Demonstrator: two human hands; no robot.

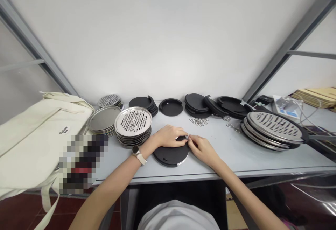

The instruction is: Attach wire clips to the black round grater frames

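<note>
A black round disc (170, 155) with a thin silver edge at its lower right lies near the table's front edge. My left hand (170, 136), below a wrist with a watch, rests on the disc's upper part, its fingers bent over the rim. At the disc's upper right rim, my right hand (199, 146) pinches a small shiny piece (187, 137), too small to make out. The fingertips of both hands nearly meet there. Left of the disc stands a stack of silver perforated grater plates (133, 120).
Plain metal plates (103, 119) and a cream bag (34, 135) are at the left. Black round holders (171, 107) line the wall. Wire hooks (198, 122) lie behind my hands. Stacked grater discs (274, 126) stand at the right.
</note>
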